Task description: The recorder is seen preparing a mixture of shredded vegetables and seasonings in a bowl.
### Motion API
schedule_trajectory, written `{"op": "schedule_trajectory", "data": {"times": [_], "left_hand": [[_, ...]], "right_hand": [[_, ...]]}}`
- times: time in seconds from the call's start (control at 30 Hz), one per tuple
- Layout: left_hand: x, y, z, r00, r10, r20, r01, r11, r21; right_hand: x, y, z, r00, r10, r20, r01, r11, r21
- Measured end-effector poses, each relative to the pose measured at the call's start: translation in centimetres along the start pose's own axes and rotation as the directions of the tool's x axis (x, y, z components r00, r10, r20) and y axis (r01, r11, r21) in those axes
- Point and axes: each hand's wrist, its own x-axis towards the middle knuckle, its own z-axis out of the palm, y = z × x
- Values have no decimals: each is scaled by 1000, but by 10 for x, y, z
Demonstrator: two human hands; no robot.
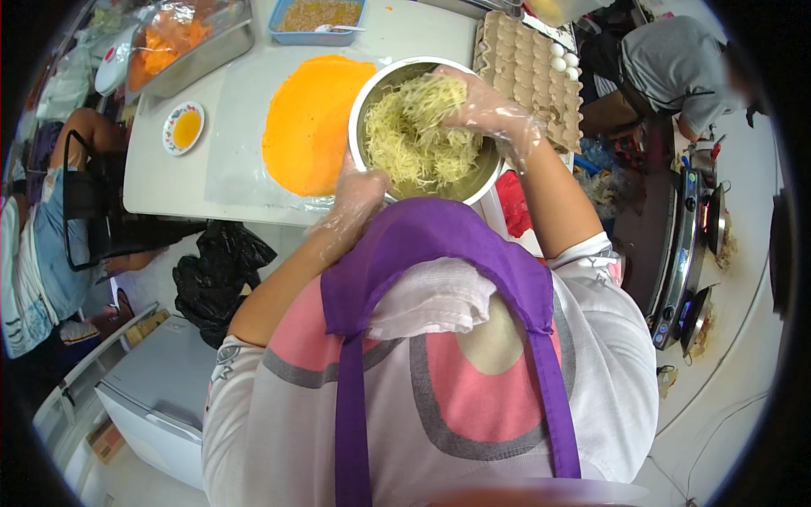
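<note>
A steel mixing bowl (354, 136) with a white-looking rim holds pale green-yellow shreds (421, 149), perhaps a grated vegetable. My left hand (361, 190), in a clear plastic glove, grips the bowl's near-left side. Also gloved, my right hand (485, 108) is inside the bowl, with a clump of shreds lifted in its fingers. Left of the bowl, and partly hidden by it, a flat orange sheet of dough or paste (310, 130) lies on clear plastic film (234, 127). A patterned saucer (184, 150) of yellow-orange liquid stands farther left.
At the table's far side are a steel pan (209, 63) of orange mass and a blue tub (317, 38) of brown filling with a spoon. Egg trays (526, 76) with several eggs stand right. A lit gas stove (678, 253) and people (671, 63) are nearby.
</note>
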Motion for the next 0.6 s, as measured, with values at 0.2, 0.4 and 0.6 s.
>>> {"op": "schedule_trajectory", "data": {"times": [0.2, 0.4, 0.6], "left_hand": [[-9, 18, 2, 998, -60, -29, 61, 998, 25], [-5, 11, 1, 998, -34, -48, 36, 999, 41], [-2, 6, 1, 999, -41, -31, 42, 999, 31]], "right_hand": [[-27, -3, -9, 998, 7, -59, 23, 871, 491], [-42, -15, 13, 906, 385, -177, -185, 735, 652], [-29, -19, 23, 889, 448, -96, -185, 544, 818]]}}
